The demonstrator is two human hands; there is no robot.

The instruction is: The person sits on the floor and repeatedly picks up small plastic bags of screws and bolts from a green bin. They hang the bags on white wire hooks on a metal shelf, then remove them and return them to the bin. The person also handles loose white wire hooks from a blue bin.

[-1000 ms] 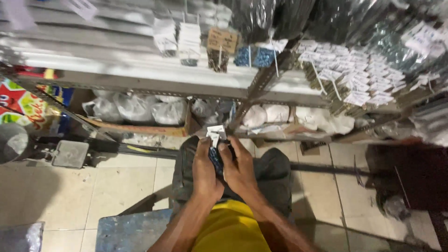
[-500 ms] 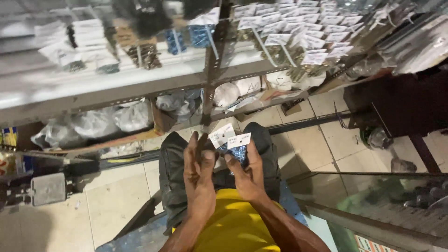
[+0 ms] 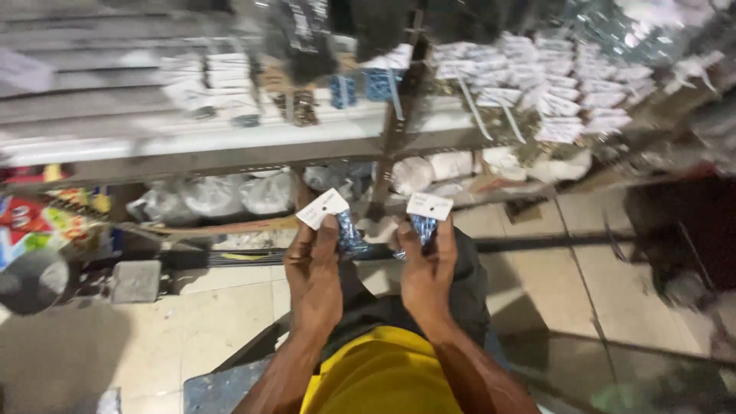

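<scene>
two small packets, one per hand, held up before the shelf rack

we take the metal shelf rack as our landmark. just in front of its lower shelf, we hold our left hand and right hand side by side, close but apart, over our lap.

left hand: fingers curled shut around a small blue packet with a white card header; the card sticks up above the fingertips, tilted toward the rack. right hand: closed the same way on a second blue packet with white card, card upright. we judge both are pinched low on the bag part so the white cards stay clear and readable, and held apart so the two can be looked at separately.

on the rack, above the hands, rows of similar white-carded packets hang from pegs, likely so each sort shows its header. under the rack's main shelf sit clear plastic bags, stowed low. left of the rack's foot, a grey block rests on the tiled floor. much of the rack is blurred; contents cannot be told finer.
</scene>
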